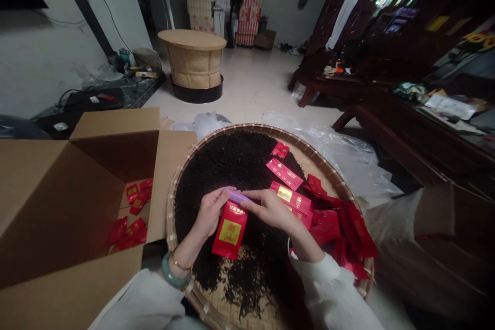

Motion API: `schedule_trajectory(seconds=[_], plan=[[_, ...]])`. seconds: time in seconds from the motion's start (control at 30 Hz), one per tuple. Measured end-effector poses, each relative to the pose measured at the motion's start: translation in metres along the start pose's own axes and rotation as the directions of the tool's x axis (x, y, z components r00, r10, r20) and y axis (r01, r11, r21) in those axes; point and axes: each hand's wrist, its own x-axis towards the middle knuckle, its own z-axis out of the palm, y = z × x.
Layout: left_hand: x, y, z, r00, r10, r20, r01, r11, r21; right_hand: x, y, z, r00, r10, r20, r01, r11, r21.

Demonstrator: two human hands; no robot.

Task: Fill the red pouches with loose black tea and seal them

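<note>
A red foil tea packet [229,232] with a gold label hangs upright over a round woven bamboo tray [172,201]. Along its top edge lies a long purple clip-like bar [236,196]. My left hand [210,210] closes on the bar's left end and the packet's top corner. At the right end, my right hand [266,208] pinches the bar with thumb and fingers. Dark loose tea leaves [232,157] cover much of the tray beneath. More red packets [325,227] are heaped on the tray's right side, with a pink-red packet [284,174] lying flat on the leaves.
An open cardboard box [172,175] at the left holds several red packets [135,196]. Clear plastic sheeting [328,144] lies on the floor beyond the tray. Farther off are a round wicker stand [193,64] and dark wooden furniture [406,124]; another carton [433,211] is at the right.
</note>
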Motion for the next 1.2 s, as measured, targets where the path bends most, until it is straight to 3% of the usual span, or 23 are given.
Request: schedule_trajectory(seconds=[1.2], plan=[[0.0003, -0.0017, -0.0015, 1.0, 0.01, -0.01, -0.01, 1.0, 0.008, 0.0, -0.0012, 0.0003, 1.0, 0.007, 0.005, -0.007, 0.999, -0.031]])
